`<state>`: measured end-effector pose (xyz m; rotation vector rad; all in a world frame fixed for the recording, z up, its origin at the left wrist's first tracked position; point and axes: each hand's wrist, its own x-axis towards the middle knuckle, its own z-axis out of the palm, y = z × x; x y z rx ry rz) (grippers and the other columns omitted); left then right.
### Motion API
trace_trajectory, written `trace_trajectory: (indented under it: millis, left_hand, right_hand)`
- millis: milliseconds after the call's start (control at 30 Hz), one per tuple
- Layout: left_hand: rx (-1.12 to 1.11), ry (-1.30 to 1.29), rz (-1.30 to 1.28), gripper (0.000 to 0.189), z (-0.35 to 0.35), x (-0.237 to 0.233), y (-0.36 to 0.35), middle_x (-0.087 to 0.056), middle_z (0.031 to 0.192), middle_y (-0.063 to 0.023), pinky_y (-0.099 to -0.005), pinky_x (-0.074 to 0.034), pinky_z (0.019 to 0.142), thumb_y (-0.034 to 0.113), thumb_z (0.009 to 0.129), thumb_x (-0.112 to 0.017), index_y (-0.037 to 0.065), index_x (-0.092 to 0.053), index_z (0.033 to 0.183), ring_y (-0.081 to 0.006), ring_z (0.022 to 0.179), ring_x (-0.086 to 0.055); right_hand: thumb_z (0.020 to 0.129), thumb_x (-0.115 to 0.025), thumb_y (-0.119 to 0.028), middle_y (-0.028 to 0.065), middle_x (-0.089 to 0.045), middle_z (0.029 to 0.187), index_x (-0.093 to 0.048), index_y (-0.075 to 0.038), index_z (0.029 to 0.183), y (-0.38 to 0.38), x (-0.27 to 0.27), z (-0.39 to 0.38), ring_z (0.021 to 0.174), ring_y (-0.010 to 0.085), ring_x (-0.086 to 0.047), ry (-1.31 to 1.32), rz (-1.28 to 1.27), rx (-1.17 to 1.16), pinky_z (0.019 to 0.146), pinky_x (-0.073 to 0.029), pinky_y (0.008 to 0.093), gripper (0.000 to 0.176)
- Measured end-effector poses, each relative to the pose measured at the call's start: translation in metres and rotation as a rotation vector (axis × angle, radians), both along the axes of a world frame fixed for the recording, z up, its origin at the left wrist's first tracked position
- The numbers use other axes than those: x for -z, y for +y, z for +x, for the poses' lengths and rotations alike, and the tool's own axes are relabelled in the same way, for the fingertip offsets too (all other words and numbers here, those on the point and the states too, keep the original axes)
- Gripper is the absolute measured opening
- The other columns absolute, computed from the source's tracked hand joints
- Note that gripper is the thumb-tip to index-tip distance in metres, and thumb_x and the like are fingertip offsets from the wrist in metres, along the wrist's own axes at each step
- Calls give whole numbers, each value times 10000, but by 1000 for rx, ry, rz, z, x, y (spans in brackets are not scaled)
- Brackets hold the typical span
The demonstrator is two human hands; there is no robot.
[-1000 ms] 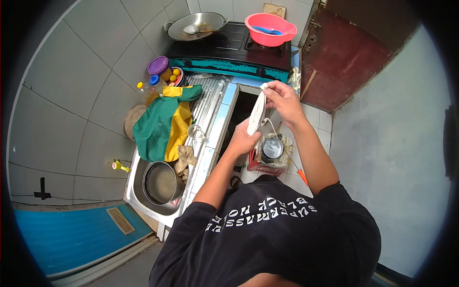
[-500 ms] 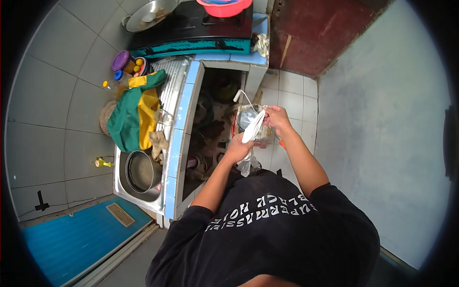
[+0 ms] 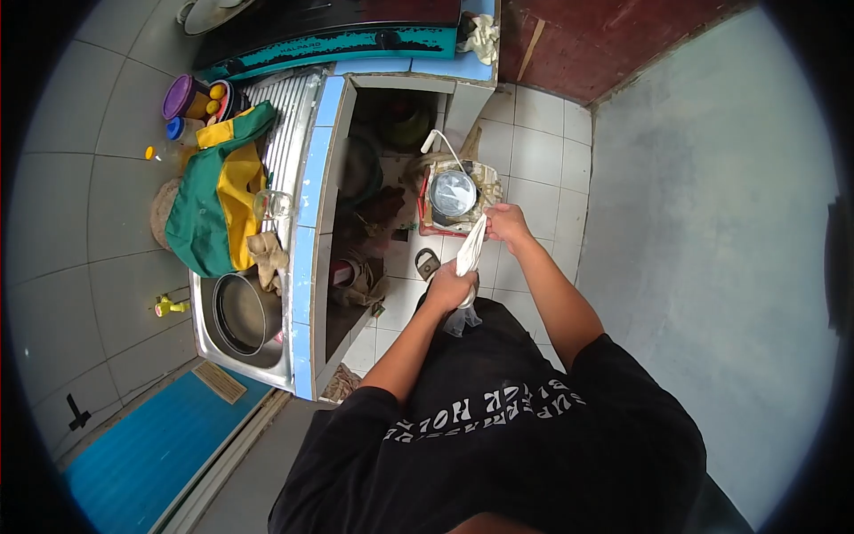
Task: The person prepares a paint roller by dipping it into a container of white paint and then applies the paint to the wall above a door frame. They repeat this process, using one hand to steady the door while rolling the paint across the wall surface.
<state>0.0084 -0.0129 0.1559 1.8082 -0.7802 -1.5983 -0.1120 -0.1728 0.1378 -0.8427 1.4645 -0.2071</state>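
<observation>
between counter edge [image 3: 310,200], wall [image 3: 685,214]: left hand [image 3: 452,287], right hand [image 3: 508,222] hold white bag [image 3: 471,249]

A cramped kitchen, apparently in a home, is revealing itself through its fittings. A tabletop stove [image 3: 329,46] with a worn teal front is occupying the far end of the counter, and a wok [image 3: 213,12], partly cut off, is sitting at one end of it. Along the side, a steel sink [image 3: 263,360] is holding a round pan [image 3: 245,313] beneath a yellow tap [image 3: 169,306], while its ribbed draining board [image 3: 289,111] is running toward the stove. A purple-lidded tub [image 3: 185,96], yellow fruit [image 3: 216,92] and a drinking glass [image 3: 272,206] are crowding the counter, blue tiles [image 3: 310,205] are edging it, and pale wall tiles [image 3: 58,209] are rising behind.
</observation>
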Motion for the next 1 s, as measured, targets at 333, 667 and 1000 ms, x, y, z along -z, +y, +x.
trace_trajectory:
  millis: [333,667,1000]
  left_hand:
    - [26,-15,99,384,32,70,-29,-695,1008,-238,-403,-495,868,243,828,-617,-18,-659,1106,-350,981,-671]
    - [-129,65,185,316,21,128,-46,-709,931,-206,-397,-504,816,221,838,-624,-34,-680,1017,-306,904,-687]
    - [-199,19,132,253,10,169,-59,-709,902,-180,-380,-504,771,139,858,-571,-42,-673,1002,-284,849,-684]
  right_hand:
    - [942,-614,-234,-13,-594,687,-639,-95,817,-12,90,30,603,113,-582,4,32,80,553,-469,267,189]
    - [916,-649,-201,36,-645,731,-689,23,866,-5,165,53,632,120,-562,-36,44,228,593,-443,294,233]
    - [911,-676,-190,31,-640,773,-677,-1,929,-1,202,49,666,128,-587,-222,130,408,639,-483,282,190]
